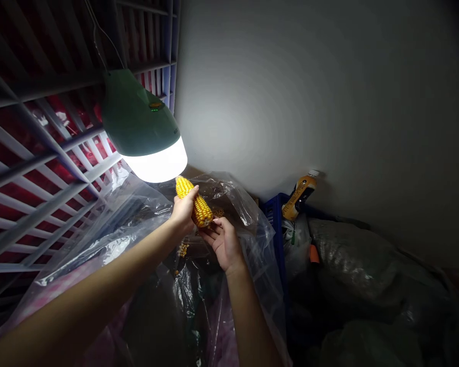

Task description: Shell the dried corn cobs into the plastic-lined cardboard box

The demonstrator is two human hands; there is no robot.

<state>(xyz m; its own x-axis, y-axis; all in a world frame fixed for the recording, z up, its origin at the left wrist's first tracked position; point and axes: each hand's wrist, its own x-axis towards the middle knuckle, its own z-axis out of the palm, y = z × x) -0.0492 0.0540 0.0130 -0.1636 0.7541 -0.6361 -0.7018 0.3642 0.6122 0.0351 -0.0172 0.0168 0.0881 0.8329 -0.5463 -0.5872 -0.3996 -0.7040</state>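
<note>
My left hand (183, 210) is wrapped round the middle of a yellow corn cob (202, 209), holding it tilted with its tip up toward the lamp. My right hand (224, 241) is just below the cob's lower end, palm up, fingers loosely curled and spread, fingertips touching or nearly touching the cob. Loose corn kernels (182, 249) lie on the clear plastic sheet (248, 214) beneath both hands.
A green lamp with a glowing white bulb (145, 130) hangs at upper left beside a white window grille (42, 168). A blue crate (275, 214) and an orange drink bottle (300, 193) stand by the grey wall. Dark filled sacks (352, 265) fill the right.
</note>
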